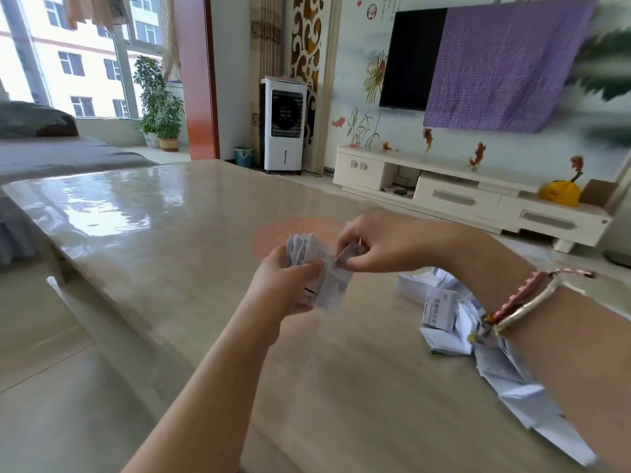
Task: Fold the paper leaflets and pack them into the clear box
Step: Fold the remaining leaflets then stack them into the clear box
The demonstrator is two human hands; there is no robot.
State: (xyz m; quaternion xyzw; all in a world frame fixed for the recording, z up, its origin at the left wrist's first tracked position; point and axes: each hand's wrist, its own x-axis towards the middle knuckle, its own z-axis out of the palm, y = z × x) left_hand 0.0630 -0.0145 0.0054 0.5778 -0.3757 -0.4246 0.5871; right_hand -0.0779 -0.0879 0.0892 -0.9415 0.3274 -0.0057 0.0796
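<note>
Nearest, at four o'clock under the right forearm, a loose heap of leaflets [485, 336] lies on the worktop [170, 233], seemingly still awaiting folding. At centre, the left hand [283, 288] grips a stack of folded leaflets [317, 268] above the worktop, while the right hand [382, 244] pinches the top sheet's edge. No clear box is visible, so packing seems not yet begun. From nine to twelve o'clock the worktop lies bare; its near-left edge drops off at eight o'clock.
</note>
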